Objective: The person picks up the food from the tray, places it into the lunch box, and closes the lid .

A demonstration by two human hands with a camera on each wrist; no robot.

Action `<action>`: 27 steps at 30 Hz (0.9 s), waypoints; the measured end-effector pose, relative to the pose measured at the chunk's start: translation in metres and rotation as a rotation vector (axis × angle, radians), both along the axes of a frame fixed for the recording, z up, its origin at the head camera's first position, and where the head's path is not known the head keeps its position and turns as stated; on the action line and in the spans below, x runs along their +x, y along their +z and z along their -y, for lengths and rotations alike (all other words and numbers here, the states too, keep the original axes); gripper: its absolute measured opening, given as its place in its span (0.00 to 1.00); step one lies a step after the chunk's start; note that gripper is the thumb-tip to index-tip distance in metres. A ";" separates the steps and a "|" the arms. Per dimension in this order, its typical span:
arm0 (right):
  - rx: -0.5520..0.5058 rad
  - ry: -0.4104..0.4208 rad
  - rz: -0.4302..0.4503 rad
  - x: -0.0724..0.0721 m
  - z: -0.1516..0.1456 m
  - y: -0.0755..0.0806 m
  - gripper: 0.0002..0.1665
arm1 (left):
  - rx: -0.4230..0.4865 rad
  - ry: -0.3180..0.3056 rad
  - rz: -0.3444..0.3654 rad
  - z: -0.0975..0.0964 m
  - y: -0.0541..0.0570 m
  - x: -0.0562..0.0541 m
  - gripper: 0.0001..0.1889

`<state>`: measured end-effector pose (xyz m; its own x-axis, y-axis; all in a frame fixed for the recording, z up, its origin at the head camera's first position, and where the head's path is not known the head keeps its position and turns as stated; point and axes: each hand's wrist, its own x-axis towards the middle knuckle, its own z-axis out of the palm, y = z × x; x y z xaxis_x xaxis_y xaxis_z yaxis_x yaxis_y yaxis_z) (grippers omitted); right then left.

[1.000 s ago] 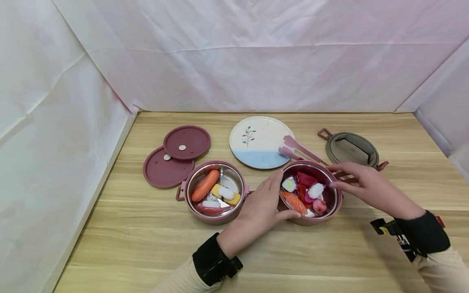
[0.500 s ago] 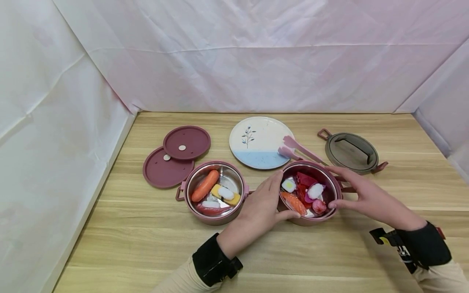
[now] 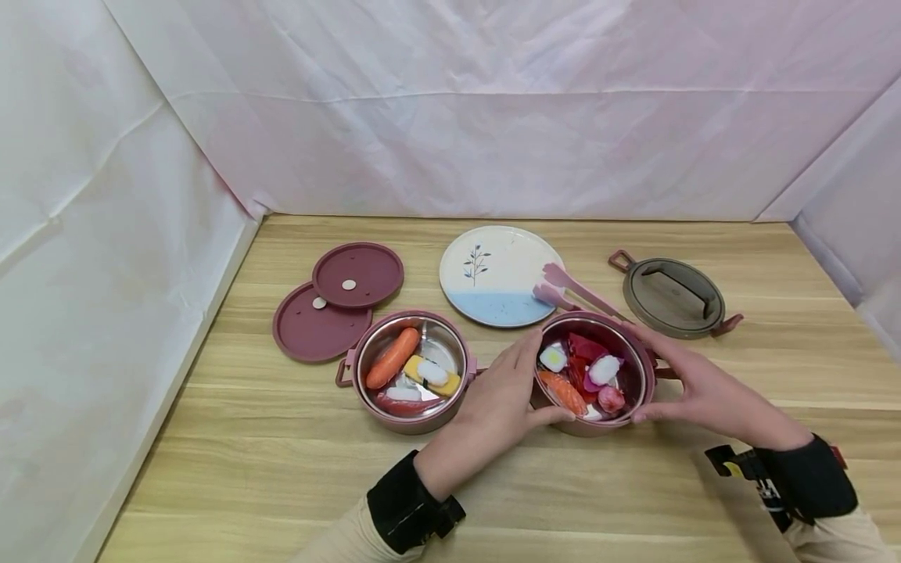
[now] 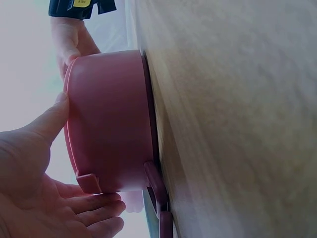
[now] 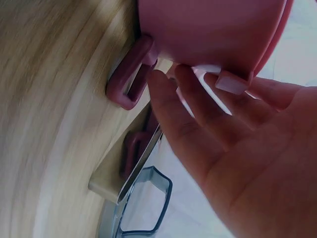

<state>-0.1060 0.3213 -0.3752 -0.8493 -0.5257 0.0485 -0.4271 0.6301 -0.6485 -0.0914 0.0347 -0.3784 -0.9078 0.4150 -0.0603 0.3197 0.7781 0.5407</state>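
Observation:
Both hands frame the right-hand pink pot [image 3: 594,428], which stands on the table. My left hand [image 3: 496,383] spans its left side, thumb at the front rim and fingers along the wall beside a clip. On the opposite side, my right hand [image 3: 711,387] holds the wall, with its thumb at the front right rim and fingers behind the handle [image 5: 130,74]. Inside lie toy foods: a salmon sushi [image 3: 563,392], a white-topped piece [image 3: 604,370], a pink ball [image 3: 611,399], red pieces and a small white roll [image 3: 553,359].
To the left, a matching pot [image 3: 404,424] holds a sausage [image 3: 393,358] and sushi pieces. Two maroon lids [image 3: 359,262] overlap behind it. Pink tongs [image 3: 591,297] lean across a round plate [image 3: 486,274]. A grey lid [image 3: 672,293] with a handle lies at the back right.
My right hand has slid toward the front of the pot, its thumb going from the upper right rim to the front right rim. The left hand and pot stay put.

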 end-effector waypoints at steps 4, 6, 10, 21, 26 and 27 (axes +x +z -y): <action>-0.004 0.002 0.005 0.000 0.000 -0.002 0.64 | -0.012 0.002 -0.001 0.001 0.002 -0.001 0.55; -0.019 0.008 0.007 0.000 0.000 -0.003 0.63 | -0.017 0.002 -0.012 0.002 0.004 -0.001 0.54; -0.032 0.024 0.002 0.000 0.000 -0.002 0.63 | -0.006 -0.007 -0.038 0.005 0.013 0.000 0.52; -0.026 -0.003 -0.005 0.001 0.000 -0.004 0.65 | -0.059 0.049 -0.120 0.058 0.068 -0.011 0.42; -0.032 0.005 0.005 0.001 -0.001 -0.003 0.64 | -0.103 0.164 -0.152 0.105 0.093 -0.024 0.40; -0.032 0.006 0.006 0.001 -0.001 -0.003 0.64 | -0.113 0.185 -0.150 0.115 0.097 -0.027 0.39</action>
